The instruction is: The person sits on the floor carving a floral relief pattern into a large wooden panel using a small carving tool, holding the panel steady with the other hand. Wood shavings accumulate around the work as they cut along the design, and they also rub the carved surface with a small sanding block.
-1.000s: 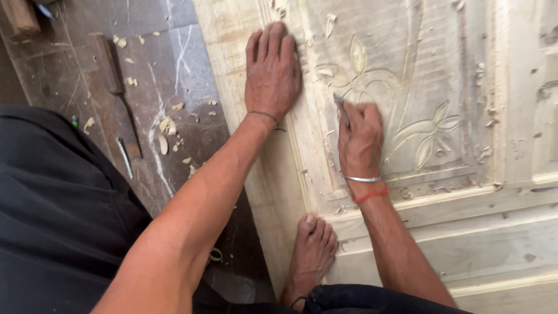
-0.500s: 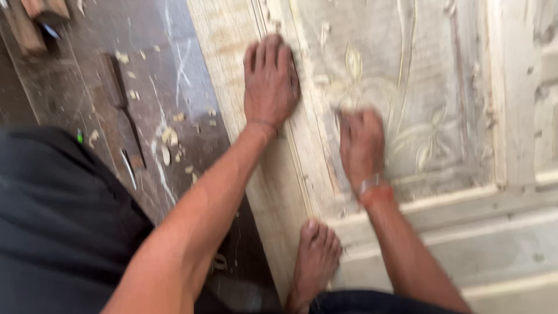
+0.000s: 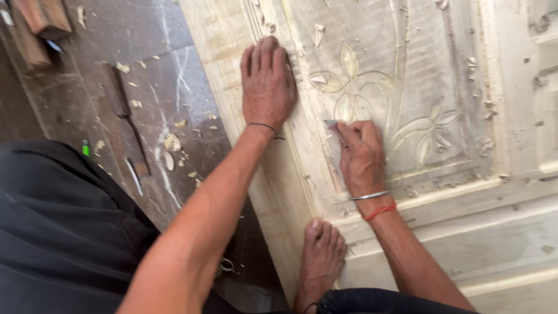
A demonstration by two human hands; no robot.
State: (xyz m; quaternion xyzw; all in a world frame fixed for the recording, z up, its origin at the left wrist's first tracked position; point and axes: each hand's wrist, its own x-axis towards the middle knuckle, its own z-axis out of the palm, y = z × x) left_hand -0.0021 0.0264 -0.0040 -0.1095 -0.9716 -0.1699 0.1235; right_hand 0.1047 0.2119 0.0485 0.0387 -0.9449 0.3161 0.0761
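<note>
On the pale carved door panel (image 3: 407, 70), right hand (image 3: 361, 156) pinching a small flat blade (image 3: 331, 124) beside the leaf carving (image 3: 349, 87) lying up-panel; left hand (image 3: 267, 81) spread flat alongside.

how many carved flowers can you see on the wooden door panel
2. One carved flower lies in the pale wooden door panel just above the right hand; a second carved flower lies to that hand's right. More may be hidden under the hands.

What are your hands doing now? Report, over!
Left hand flat on the carved wooden panel. Right hand pressing a small blade beside the flower carving. Wood chips scattered, bare foot on the panel's edge.
</note>
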